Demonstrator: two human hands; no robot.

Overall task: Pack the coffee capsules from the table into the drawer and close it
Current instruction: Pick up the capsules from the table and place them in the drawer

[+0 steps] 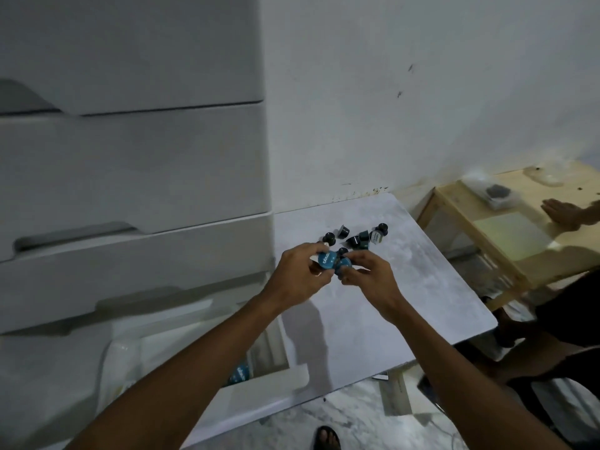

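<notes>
Left hand (300,272) pinching blue capsule (326,260), right hand (370,276) pinching second capsule (344,264), by table (406,303) edge

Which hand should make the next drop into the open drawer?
Left, probably. The left hand grips a blue-lidded capsule and sits on the side of the open drawer. The right hand, pinching a second capsule, is nearer the loose capsules on the table.

Blue capsules (326,259) held over the table (422,287)
Left hand (300,274) and right hand (370,276) each pinch one; dark capsules (357,239) lie just beyond.
</notes>
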